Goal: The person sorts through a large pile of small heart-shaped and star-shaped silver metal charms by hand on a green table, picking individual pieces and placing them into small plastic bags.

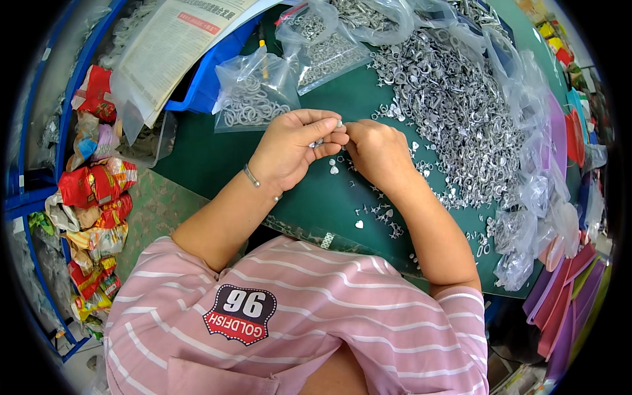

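Observation:
My left hand [296, 145] is closed over the green table, with small silver metal pieces [316, 142] showing between its curled fingers. A small pale piece [340, 124] sits at its thumb tip. My right hand [378, 150] is pinched right beside the left fingertips; what it holds, if anything, is hidden by its fingers. Below the hands lie loose heart-shaped metal pieces [334, 169] and a scatter of small silver charms [382, 213]. To the right of my right hand spreads a large heap of small silver metal parts [454, 112].
Clear plastic bags of silver rings [253, 110] lie beyond my left hand, next to a blue bin [207, 72] topped with a newspaper [168, 52]. Clear plastic sheeting [532, 164] edges the heap. Colourful packets [99, 184] line a blue rack at left. Coloured strips [559, 303] hang at right.

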Demonstrator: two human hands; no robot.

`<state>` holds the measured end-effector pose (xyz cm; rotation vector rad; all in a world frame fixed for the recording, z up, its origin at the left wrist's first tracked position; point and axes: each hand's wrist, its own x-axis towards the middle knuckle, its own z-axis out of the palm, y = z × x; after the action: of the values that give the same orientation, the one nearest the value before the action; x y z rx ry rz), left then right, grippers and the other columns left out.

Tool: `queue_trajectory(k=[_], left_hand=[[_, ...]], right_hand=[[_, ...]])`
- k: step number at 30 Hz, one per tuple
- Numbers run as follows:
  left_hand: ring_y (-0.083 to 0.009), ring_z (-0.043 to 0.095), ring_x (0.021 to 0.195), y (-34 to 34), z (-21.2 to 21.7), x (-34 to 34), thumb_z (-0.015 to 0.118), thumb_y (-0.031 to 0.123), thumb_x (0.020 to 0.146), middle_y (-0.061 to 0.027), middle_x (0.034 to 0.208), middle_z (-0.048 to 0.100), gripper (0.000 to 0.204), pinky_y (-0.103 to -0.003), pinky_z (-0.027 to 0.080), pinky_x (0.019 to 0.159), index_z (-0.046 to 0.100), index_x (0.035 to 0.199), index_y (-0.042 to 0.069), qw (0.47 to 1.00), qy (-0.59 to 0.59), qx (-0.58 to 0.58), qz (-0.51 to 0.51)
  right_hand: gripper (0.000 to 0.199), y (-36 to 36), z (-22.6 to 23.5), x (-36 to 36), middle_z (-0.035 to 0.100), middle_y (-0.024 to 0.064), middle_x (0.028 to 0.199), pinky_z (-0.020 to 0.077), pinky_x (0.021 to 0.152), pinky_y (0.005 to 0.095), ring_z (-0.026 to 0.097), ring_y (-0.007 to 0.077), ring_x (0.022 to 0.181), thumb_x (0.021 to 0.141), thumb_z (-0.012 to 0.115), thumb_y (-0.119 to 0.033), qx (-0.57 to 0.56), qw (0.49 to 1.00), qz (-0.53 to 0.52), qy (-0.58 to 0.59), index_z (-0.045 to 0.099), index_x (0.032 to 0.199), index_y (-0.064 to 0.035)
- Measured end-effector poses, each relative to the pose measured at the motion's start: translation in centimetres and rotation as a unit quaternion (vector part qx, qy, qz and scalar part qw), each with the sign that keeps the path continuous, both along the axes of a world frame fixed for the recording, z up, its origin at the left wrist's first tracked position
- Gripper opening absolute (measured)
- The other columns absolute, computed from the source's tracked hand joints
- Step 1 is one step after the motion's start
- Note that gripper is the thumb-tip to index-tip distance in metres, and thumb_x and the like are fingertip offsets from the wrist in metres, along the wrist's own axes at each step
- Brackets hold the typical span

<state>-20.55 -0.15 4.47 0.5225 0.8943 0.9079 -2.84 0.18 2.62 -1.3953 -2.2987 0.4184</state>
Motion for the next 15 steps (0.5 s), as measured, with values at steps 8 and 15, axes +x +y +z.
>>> queue_trajectory(k=[8, 15], left_hand=[[-0.0137, 0.065, 0.083, -0.2, -0.7, -0.1, 0.064, 0.010, 0.090, -0.0071, 0.091, 0.066, 0.016, -0.027, 0.055, 0.074, 0.062, 0.101, -0.001, 1.000, -0.013, 0.012, -0.015], [-0.0163, 0.067, 0.085, -0.8, 0.5, 0.5, 0.064, 0.006, 0.090, -0.0093, 0.094, 0.067, 0.014, -0.029, 0.056, 0.078, 0.063, 0.101, -0.003, 0.997, 0.016, 0.070, 0.014]], right_hand=[[0.006, 0.2, 0.3, 0.2, 0.063, 0.0108, 0.072, 0.0497, 0.057, 0.0397, 0.063, 0.0302, 0.064, 0.080, 0.066, -0.008, -0.056, 0.989, -0.043, 0.130, 0.065, 0.084, -0.0046], [0.016, 0.3, 1.0, 2.9, 0.046, -0.0032, 0.063, 0.0293, 0.045, 0.0207, 0.038, 0.0059, 0.051, 0.092, 0.063, -0.018, -0.430, 0.662, -0.077, 0.609, 0.060, 0.095, -0.0021]])
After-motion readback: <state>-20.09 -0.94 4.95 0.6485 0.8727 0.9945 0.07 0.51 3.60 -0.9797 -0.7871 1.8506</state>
